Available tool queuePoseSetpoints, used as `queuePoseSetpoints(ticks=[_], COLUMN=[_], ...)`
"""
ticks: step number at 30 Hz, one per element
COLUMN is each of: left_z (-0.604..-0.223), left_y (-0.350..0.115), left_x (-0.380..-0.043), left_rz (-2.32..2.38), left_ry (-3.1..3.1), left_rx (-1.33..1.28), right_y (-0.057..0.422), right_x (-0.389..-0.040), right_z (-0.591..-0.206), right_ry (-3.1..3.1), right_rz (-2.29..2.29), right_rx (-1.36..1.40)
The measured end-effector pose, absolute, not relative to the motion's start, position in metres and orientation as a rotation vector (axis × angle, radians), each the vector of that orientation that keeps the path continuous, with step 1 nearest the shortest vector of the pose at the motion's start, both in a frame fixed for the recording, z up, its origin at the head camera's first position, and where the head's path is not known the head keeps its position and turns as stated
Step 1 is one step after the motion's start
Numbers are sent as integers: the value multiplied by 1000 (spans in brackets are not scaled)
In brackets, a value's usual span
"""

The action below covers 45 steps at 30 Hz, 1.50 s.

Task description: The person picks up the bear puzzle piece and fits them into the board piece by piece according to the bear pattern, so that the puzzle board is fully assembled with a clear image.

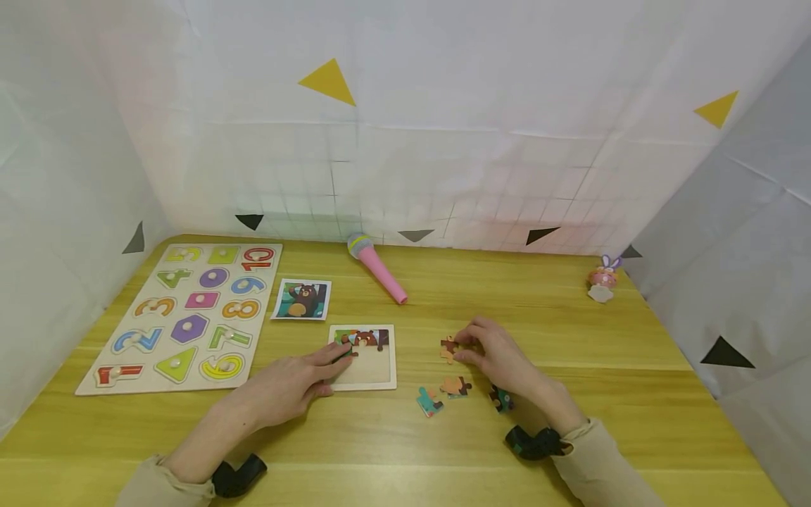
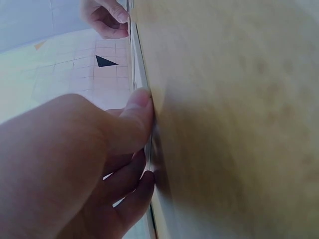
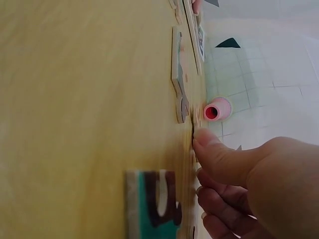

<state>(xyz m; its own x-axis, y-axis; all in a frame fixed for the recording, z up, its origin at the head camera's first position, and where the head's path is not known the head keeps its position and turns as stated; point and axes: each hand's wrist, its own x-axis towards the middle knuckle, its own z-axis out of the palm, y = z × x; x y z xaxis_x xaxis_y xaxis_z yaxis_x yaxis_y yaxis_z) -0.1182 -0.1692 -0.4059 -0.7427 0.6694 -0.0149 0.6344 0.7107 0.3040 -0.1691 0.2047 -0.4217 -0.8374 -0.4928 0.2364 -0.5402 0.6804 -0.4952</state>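
My left hand [image 1: 288, 387] rests on the left side of a small wooden puzzle board [image 1: 374, 377], its fingers stretched over the edge and the upper pieces. A bear's head [image 1: 364, 338] shows across the top row of the board; the lower part is bare wood. To the right of the board, my right hand [image 1: 507, 359] pinches a brown and orange puzzle piece [image 1: 448, 348] between thumb and fingertips, low over the table. Closer to me lie a teal piece [image 1: 429, 401] and an orange piece [image 1: 455, 386]. A dark green piece [image 1: 500, 400] lies partly hidden beneath the right wrist.
A bear picture card [image 1: 303, 301] lies behind the puzzle board. At the left is a large number and shape board [image 1: 171, 341]. A pink toy microphone [image 1: 380, 271] lies toward the back, and a small bunny figure [image 1: 602, 278] stands at the far right by the white cloth wall.
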Motion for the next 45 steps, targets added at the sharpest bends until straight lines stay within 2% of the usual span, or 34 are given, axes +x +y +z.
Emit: queuePoseSetpoints(ticks=[14,24,45], left_z=[-408,-407,-406], left_y=[-170,-170,-169], left_x=[-119,-119,-118], left_rz=[438,431,457], left_ry=[2778,2788,2787], left_rx=[1038,1095,1071], right_y=[196,156,92], right_x=[-165,-163,-165], right_z=[-417,-401,-400], right_ry=[-2741,-2668,-2747], right_rz=[853,899,875], right_rx=[914,970,1147])
